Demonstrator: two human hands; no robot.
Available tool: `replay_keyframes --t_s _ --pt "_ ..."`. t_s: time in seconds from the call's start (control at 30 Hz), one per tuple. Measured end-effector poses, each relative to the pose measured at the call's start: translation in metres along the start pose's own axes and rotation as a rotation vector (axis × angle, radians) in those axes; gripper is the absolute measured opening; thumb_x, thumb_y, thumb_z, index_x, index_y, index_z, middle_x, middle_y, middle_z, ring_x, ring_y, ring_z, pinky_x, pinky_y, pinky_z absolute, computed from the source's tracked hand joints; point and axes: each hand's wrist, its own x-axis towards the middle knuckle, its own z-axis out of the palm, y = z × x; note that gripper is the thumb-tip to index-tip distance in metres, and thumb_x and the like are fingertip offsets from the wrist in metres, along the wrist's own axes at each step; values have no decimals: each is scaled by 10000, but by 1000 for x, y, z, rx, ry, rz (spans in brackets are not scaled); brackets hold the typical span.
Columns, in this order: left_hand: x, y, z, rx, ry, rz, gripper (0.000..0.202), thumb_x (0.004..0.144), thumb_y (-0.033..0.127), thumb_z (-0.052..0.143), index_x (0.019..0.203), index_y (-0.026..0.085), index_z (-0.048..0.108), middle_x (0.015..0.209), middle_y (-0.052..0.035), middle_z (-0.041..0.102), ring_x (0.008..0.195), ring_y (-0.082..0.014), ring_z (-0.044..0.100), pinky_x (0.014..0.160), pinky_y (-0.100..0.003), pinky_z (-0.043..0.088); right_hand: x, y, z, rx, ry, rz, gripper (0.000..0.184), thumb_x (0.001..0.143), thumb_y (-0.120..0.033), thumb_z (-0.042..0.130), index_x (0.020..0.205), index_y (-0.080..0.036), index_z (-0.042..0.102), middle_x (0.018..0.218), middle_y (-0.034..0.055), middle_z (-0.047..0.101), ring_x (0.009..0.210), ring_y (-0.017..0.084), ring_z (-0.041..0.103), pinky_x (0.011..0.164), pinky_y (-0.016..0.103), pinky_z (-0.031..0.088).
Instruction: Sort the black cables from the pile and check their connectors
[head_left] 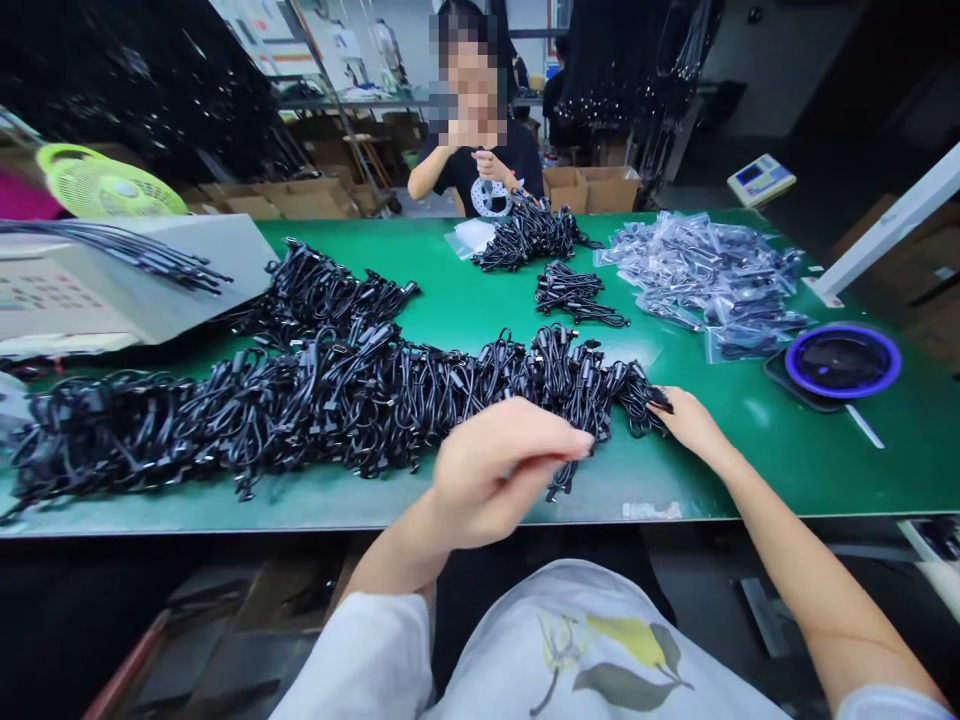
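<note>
Light Fingers at the Row's End

Closed on a cable bundle (pixel 634 396) with the right hand (pixel 691 422), at the right end of the long row (pixel 375 400) on the green table (pixel 465 305). With the left hand (pixel 487 470), closed too, thumb and finger drawn together above the row's near edge, nothing plainly visible between. Best, by judgement, to pinch firmly, steady the loops, and ease cords apart without tugging on plugs.

Count one long row, one loose heap (pixel 322 295) behind its left part, one small pile (pixel 574 293), one larger pile (pixel 532 237) by the person across (pixel 519 158), and one mound of bagged cables (pixel 697 265). Too tangled for counting single cables. Also one fan (pixel 112 185), one box (pixel 202 300), one blue-rimmed dish (pixel 892 360).
</note>
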Motion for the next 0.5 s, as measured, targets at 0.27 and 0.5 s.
replay_keyframes --t_s 0.27,0.5 --pt "40 -17 9 -17 -234 14 240 1016 258 557 1173 225 735 1011 -66 804 903 -164 745 860 -294 599 18 8 -1 28 122 -6 291 1011 -336 621 1236 -172 706 1132 90 769 996 244 743 899 432 600" --pt "63 -41 3 2 -256 -276 253 1012 346 559 1134 216 738 1025 -49 778 935 -172 725 841 -289 580 8 -25 -23 -32 416 -211 407 983 -179 465 1280 -239 736 1358 69 730 1259 280 683 1065 424 527"
